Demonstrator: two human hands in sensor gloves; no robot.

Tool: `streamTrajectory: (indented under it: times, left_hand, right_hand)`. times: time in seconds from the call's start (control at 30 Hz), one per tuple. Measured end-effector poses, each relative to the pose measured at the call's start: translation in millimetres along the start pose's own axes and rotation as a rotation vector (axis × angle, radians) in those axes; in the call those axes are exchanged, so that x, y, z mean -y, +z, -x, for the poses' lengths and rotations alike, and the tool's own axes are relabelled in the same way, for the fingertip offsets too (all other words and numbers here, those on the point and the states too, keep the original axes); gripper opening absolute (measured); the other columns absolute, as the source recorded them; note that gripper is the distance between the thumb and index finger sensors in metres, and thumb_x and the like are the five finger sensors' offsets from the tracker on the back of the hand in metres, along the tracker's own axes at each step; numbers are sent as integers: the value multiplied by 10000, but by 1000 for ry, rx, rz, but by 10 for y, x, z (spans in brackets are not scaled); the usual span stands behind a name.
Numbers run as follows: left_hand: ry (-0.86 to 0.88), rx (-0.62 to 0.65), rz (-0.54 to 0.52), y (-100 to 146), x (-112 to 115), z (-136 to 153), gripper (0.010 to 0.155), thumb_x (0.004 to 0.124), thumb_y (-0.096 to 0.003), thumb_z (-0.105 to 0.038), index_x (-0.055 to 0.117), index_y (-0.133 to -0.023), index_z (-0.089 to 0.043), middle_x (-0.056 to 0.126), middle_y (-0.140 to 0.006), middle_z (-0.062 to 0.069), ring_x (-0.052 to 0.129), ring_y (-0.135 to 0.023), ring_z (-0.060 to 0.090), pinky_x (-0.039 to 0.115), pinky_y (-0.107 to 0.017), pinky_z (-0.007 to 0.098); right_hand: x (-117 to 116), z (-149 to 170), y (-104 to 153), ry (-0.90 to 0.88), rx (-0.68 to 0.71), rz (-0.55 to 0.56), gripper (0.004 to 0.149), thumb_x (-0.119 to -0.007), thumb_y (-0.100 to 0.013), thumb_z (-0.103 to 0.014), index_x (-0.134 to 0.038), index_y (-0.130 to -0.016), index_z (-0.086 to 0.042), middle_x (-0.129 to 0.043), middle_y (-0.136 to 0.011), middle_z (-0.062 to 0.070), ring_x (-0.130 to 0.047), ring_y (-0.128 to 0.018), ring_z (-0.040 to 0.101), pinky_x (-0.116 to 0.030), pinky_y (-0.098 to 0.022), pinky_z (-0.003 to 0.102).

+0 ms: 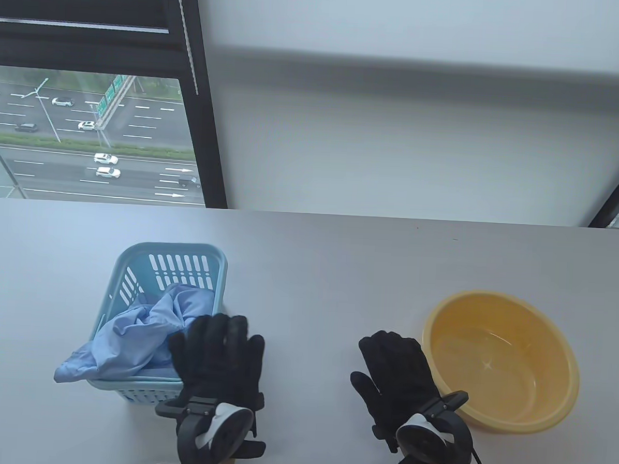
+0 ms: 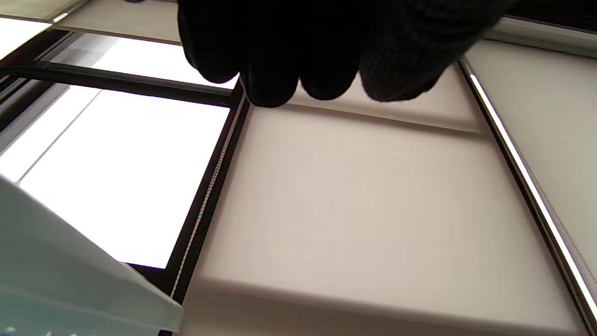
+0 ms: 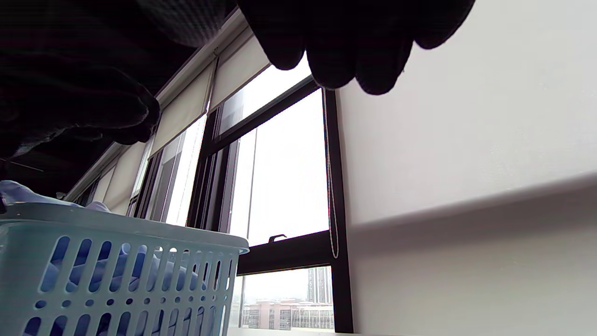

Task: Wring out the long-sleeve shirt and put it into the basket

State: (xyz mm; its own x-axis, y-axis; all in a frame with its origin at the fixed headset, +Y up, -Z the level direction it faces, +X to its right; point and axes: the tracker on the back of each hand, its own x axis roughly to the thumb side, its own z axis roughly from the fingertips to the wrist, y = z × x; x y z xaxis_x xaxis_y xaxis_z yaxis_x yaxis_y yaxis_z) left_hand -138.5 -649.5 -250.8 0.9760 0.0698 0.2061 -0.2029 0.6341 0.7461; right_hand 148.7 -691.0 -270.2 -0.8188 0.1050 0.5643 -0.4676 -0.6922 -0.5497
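Note:
The light blue long-sleeve shirt (image 1: 138, 332) lies bunched in the pale blue slotted basket (image 1: 184, 254) at the table's left, one end hanging over the near left rim. My left hand (image 1: 220, 352) hovers palm down at the basket's near right corner, fingers straight, holding nothing. My right hand (image 1: 393, 368) lies flat on the table, just left of the yellow basin (image 1: 499, 361), also empty. In the right wrist view the basket (image 3: 116, 275) shows blue cloth through its slots. The left wrist view has only my fingertips (image 2: 270, 88) and a pale basket corner (image 2: 70, 280).
The yellow basin holds a little water and stands at the table's right. A window and a roller blind rise behind the table's far edge (image 1: 310, 215). Bare white tabletop lies between the basket and the basin.

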Motion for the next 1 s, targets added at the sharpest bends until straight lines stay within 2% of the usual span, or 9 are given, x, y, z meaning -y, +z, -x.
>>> streamTrajectory:
  times: [0.2, 0.43, 0.53, 0.67, 0.77, 0.83, 0.9, 0.97, 1.0]
  left_hand:
    - [52, 302, 290, 89, 443, -441, 412, 851, -558, -558, 901, -850, -271, 1019, -721, -54, 977, -740, 252, 596, -748, 586]
    - [31, 332, 414, 177, 691, -541, 421, 857, -542, -576, 935, -792, -247, 1060, -575, -82, 1037, -616, 227, 637, -732, 555]
    - [24, 306, 393, 171, 713, -527, 437, 853, -526, -587, 990, -708, -215, 1124, -468, -89, 1113, -495, 210, 679, -712, 502]
    - [-3, 279, 352, 182, 711, -505, 450, 823, -538, -572, 997, -709, -194, 1147, -504, -56, 1120, -519, 236, 625, -731, 502]
    - [-16, 268, 336, 184, 702, -499, 462, 788, -562, -555, 953, -800, -196, 1118, -652, -17, 1062, -675, 274, 498, -767, 537]
    - [-27, 268, 380, 191, 729, -497, 487, 751, -587, -541, 852, -939, -220, 999, -899, 33, 904, -896, 329, 339, -771, 577]
    - [-45, 261, 461, 206, 782, -492, 595, 722, -604, -566, 641, -1103, -253, 611, -1206, 86, 533, -1105, 389, 166, -732, 598]
    - [-53, 250, 550, 220, 835, -480, 777, 721, -594, -648, 373, -1182, -278, 190, -1264, 83, 196, -1126, 400, 71, -704, 588]
    - [-49, 246, 564, 228, 852, -471, 853, 724, -580, -681, 286, -1180, -262, 93, -1240, 86, 123, -1107, 397, 60, -698, 585]
  right_hand:
    - [-12, -52, -31, 114, 30, -13, 443, -753, -603, -491, -804, -935, -202, -967, -802, 6, -1026, -600, 186, -813, -557, 426]
    - [-145, -41, -63, 201, -10, -175, 451, -782, -585, -478, -838, -901, -163, -1027, -634, -50, -1051, -430, 137, -855, -458, 400]
    - [-205, -44, -54, 229, -20, -211, 451, -779, -587, -482, -838, -902, -164, -1025, -630, -56, -1047, -435, 139, -849, -467, 403]
    - [-260, -52, -44, 278, -41, -233, 457, -767, -591, -493, -832, -913, -174, -1016, -665, -47, -1041, -481, 162, -826, -509, 423]
    - [-278, -55, -10, 304, -39, -216, 556, -702, -609, -561, -710, -1037, -206, -835, -983, 62, -909, -792, 313, -679, -669, 514]
    - [-292, -53, -3, 313, -57, -234, 601, -677, -614, -590, -651, -1081, -212, -638, -1129, 123, -744, -937, 390, -552, -725, 561]
    - [-313, -42, 10, 307, -84, -269, 683, -657, -618, -619, -492, -1152, -228, -424, -1208, 143, -549, -1029, 434, -432, -753, 589]
    - [-337, -27, 22, 300, -102, -298, 745, -646, -617, -643, -361, -1180, -248, -234, -1230, 131, -349, -1065, 454, -321, -759, 605]
    - [-344, -19, 29, 303, -108, -308, 771, -637, -617, -657, -302, -1183, -254, -162, -1227, 124, -273, -1064, 466, -278, -755, 610]
